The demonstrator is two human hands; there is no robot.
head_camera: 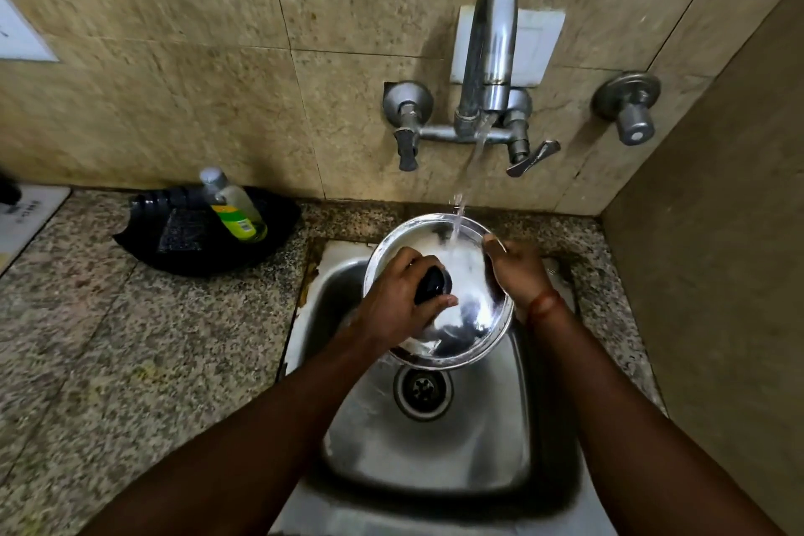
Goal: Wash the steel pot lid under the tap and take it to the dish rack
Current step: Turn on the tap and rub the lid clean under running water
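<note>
Head view: left hand (402,300) grips lid (467,274) knob, right hand (515,270) clasps its rim.

Speckled granite counter (130,339) held 1 black tray (269,239) at frame centre-left; steel sink (478,448) was set into it, lower centre.

Single head-worn wide-angle view, looking forward and steeply down from close above the sink (435,448), facing the tiled wall and tap (489,57); counter (130,339) at left.
</note>
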